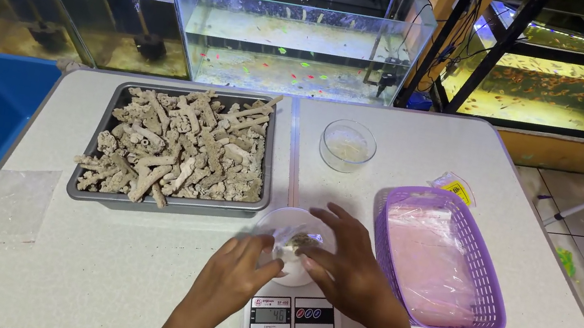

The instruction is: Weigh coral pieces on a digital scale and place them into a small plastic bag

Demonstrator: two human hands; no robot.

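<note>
While the scale [291,316] bears the dish [292,246], both hands, left [234,272] and right [344,265], half-curled, pinch a small clear bag [292,241] over it.

Both hands [294,264] on clear bag [292,242] atop kitchen scale [289,317], coral tray [179,148] beside

Under my fingers [272,253], crinkled clear plastic bag [292,242] on a glossy white scale [290,312]. Just beyond my fingertips, rough, chalky coral rubble [179,148] in a dull metal tray [165,204]; right of them, a perforated purple plastic basket [484,278].
</note>
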